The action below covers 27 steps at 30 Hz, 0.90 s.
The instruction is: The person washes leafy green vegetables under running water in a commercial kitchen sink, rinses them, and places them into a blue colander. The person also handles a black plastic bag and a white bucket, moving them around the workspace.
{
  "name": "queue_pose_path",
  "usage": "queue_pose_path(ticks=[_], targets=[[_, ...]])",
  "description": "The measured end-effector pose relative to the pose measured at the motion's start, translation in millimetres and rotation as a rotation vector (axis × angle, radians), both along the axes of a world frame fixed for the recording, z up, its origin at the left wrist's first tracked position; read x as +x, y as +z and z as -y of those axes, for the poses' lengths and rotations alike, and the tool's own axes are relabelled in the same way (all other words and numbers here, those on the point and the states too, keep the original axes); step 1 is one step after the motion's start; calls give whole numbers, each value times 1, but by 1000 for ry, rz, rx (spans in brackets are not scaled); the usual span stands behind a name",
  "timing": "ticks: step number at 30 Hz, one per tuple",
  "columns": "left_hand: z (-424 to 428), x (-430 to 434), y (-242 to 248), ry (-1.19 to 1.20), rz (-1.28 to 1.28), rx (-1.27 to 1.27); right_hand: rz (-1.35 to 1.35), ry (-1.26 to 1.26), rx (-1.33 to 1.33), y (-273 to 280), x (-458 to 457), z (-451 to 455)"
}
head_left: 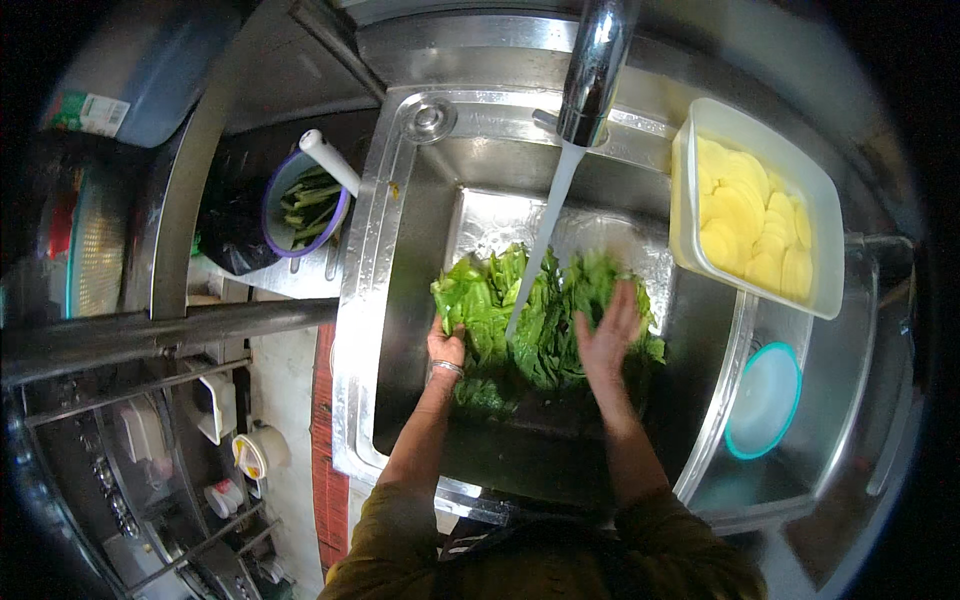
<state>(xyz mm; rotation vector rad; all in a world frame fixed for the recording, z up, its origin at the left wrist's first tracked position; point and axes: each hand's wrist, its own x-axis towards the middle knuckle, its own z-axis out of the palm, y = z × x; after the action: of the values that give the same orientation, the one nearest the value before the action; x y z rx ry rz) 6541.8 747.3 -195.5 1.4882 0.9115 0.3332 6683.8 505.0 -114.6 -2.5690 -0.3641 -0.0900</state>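
A heap of green leafy vegetables lies in the stainless steel sink basin. Water from the chrome faucet pours in a stream onto the leaves. At the left side of the heap, my left hand grips the leaves, its thumb on top and its fingers partly hidden beneath them. My right hand, blurred by motion, is over the right part of the heap with its thumb and fingers apart. Whether its fingertips touch the leaves is hard to tell.
A plastic tub of yellow slices in liquid rests on the sink's right rim. Beyond the divider sits a teal-rimmed bowl. To the left stand a purple-rimmed container with cut green stalks, and a metal rack rail.
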Motion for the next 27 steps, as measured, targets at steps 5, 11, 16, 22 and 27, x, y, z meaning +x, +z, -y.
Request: queue_pose_path(ticks=[5,11,16,22,27], targets=[[54,17,72,-374,-143,526,-927,24,736,12,-9,-102],[76,45,105,-219,78,170,-1406,-340,1593,-30,-1,-89],[69,44,83,-246,100,-462,-1442,-494,1636,-25,-6,-71],[61,44,72,-97,143,-194,-1181,-182,1151,3,-8,-49],[66,49,61,-325,184,-187,-1294,-323,860,-10,-27,-72]])
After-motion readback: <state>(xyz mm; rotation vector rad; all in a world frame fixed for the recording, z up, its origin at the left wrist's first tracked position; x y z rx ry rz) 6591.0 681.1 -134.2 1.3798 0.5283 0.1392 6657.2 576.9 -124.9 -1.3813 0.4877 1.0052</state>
